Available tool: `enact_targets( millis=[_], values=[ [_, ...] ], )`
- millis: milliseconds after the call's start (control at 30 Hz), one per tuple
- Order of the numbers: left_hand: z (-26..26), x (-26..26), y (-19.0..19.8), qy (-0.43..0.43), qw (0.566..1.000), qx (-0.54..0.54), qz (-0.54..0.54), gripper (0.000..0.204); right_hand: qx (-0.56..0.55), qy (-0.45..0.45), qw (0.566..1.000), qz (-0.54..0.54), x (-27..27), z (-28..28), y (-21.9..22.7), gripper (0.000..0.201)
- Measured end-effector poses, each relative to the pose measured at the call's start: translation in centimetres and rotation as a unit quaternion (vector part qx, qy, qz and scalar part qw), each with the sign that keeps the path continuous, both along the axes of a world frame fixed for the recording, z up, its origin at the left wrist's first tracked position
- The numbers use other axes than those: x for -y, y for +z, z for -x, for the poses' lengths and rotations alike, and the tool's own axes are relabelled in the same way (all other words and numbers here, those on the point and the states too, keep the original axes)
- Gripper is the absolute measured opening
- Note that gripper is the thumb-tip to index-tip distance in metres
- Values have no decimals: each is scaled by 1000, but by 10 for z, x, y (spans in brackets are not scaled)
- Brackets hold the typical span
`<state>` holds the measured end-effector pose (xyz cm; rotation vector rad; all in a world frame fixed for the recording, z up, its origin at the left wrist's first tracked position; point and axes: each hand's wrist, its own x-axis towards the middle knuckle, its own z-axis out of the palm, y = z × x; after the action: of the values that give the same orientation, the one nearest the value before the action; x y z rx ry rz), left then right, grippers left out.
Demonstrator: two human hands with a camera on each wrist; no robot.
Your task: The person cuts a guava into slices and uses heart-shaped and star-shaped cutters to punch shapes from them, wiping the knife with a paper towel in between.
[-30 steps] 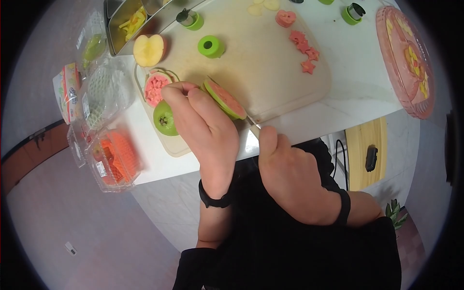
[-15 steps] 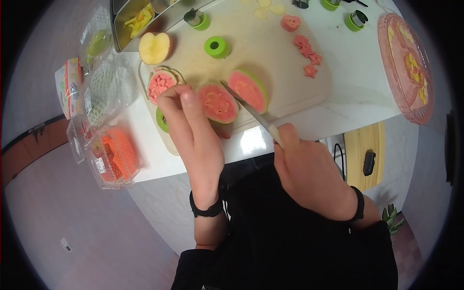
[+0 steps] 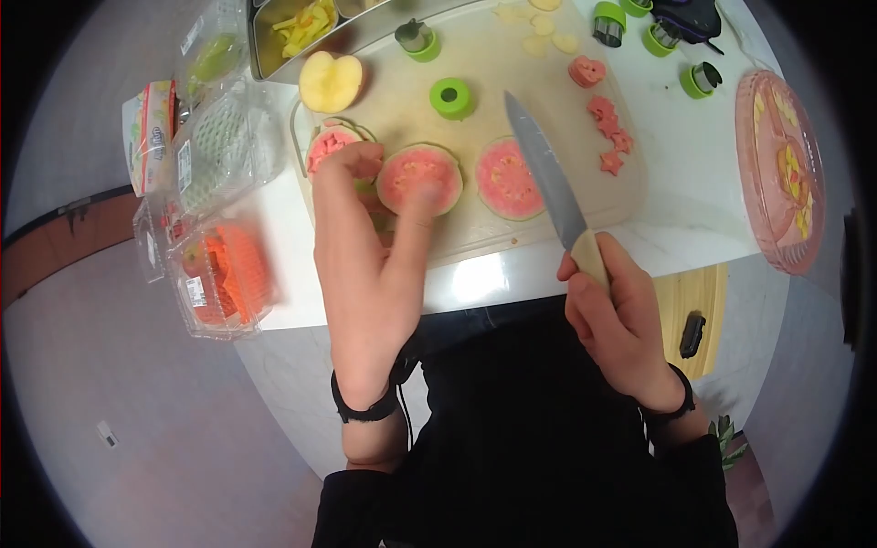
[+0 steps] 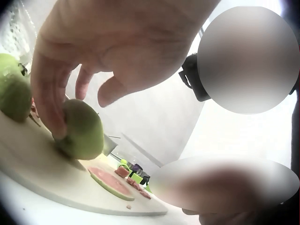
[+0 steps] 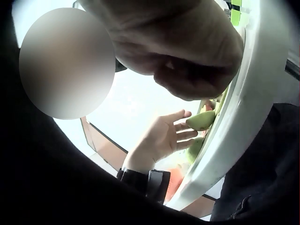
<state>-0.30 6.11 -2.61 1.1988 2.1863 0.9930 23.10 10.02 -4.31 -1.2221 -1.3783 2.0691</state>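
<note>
My left hand (image 3: 370,247) is at a cut guava piece (image 3: 416,173) lying pink face up on the cutting board (image 3: 475,233). In the left wrist view its fingers touch the piece's green side, while the thumb stands apart. A thin round guava slice (image 3: 502,183) lies just to the right. My right hand (image 3: 621,315) grips the pale handle of a knife (image 3: 553,183), blade pointing away and overlapping the slice's right edge in the head view. Another green guava (image 4: 13,89) sits beyond the left hand, mostly hidden in the head view.
An apple half (image 3: 329,82), a green cutter (image 3: 452,98) and pink star pieces (image 3: 603,114) lie on the board. A metal tray (image 3: 269,46) stands behind, clear plastic boxes (image 3: 224,274) at the left. A pink fruit plate (image 3: 749,173) stands at the right edge.
The knife finished parting the guava and its slice, then moved right and up, away from the larger piece. Both cut pieces now lie face up, with the left hand's fingers over the larger one.
</note>
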Motion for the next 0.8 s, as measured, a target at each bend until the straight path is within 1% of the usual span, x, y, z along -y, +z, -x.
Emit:
enact_targets(
  millis=[100,200,300,367,467,533,567,600,633,700,767,800],
  values=[
    [-6,-4,4,-27,997,-65,21,56,7,-25,1000,-16,0,-2,-3,9],
    [4,-7,-5,-83,977,-197,5,65,9,-33,999,-6,-6,0,0,10],
    [0,-18,5,-109,958,-265,18,64,15,-44,999,1,-12,2,5,13],
    [4,-23,2,-102,956,-276,10,63,26,-47,999,-4,-15,2,6,18],
    [9,-33,-7,-90,949,-302,-9,61,51,-45,996,-63,-22,-2,3,30],
    [11,-38,-10,-78,945,-317,-21,60,94,-32,982,-162,-26,-2,2,35],
    [9,-40,-11,-71,944,-322,-27,60,114,-26,970,-212,-28,-2,1,38],
    [9,-42,-12,-65,942,-327,-33,60,135,-24,938,-319,-30,0,-5,40],
    [10,-42,-13,-66,941,-331,-38,59,152,-22,894,-421,-33,2,-13,43],
    [12,-43,-16,-70,936,-340,-47,58,202,-14,828,-524,-39,8,-16,47],
    [15,-41,-18,-72,940,-330,-50,57,272,-1,802,-532,-38,22,-13,50],
    [16,-41,-18,-74,942,-324,-52,56,286,2,791,-541,-40,30,-10,51]
  ],
)
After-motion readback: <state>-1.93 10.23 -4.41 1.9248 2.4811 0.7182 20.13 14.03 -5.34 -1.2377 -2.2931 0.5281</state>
